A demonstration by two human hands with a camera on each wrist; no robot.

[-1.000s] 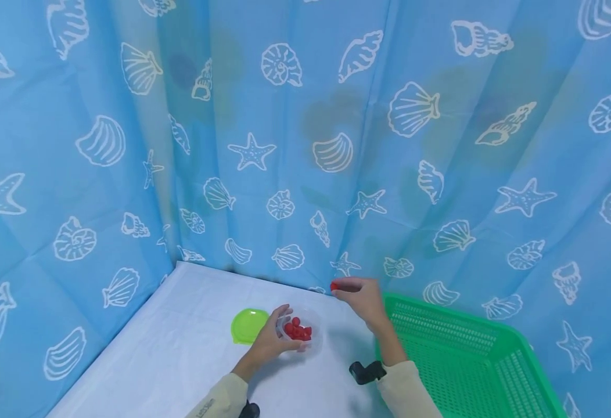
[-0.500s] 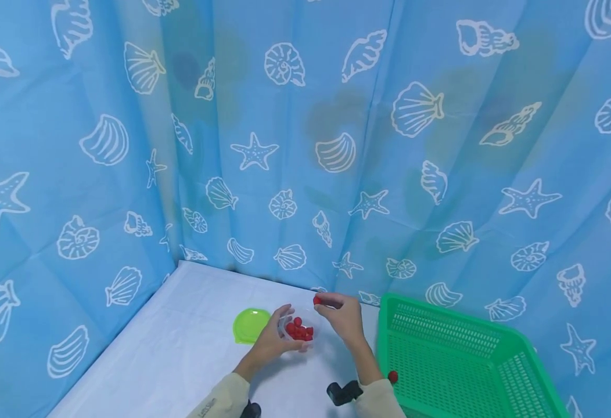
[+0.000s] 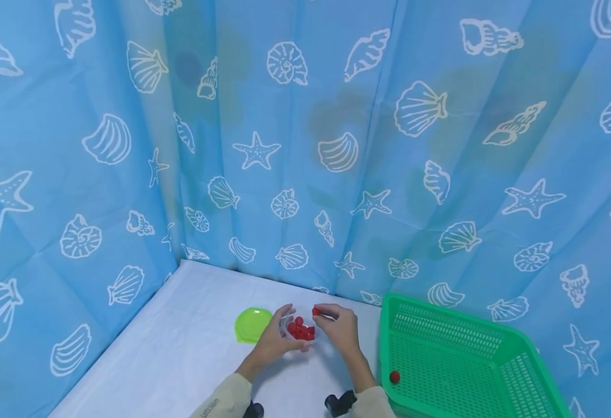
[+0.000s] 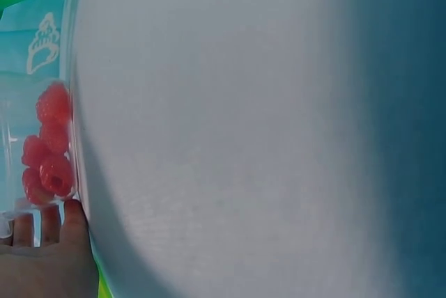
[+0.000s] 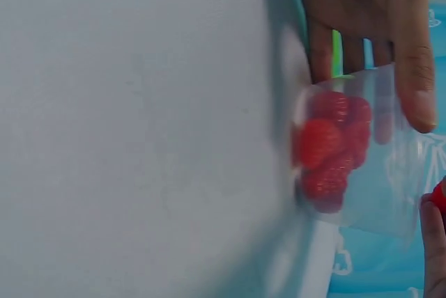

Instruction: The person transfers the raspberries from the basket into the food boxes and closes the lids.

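My left hand (image 3: 276,341) grips a clear plastic cup (image 3: 287,323) on the white table, fingers round the far side and thumb at the near side. Several red raspberries (image 4: 52,141) lie in its bottom, seen through the wall (image 5: 383,193) in both wrist views. My right hand (image 3: 341,329) is just right of the cup, near its rim, and pinches one raspberry (image 3: 316,312) between thumb and fingertips. Only its fingertips (image 5: 433,232) show at the edge of the right wrist view.
To the right stands a large green perforated basket (image 3: 493,325) with one raspberry (image 3: 395,377) near its left wall. A lime-green lid (image 3: 253,325) lies left of the cup. Behind the white table (image 3: 180,337) hangs a blue curtain (image 3: 295,151) printed with shells.
My right hand has moved left and slightly down, from near the basket to the cup, holding a raspberry. The basket's raspberry has come into view from behind the arm. My left hand stays put.
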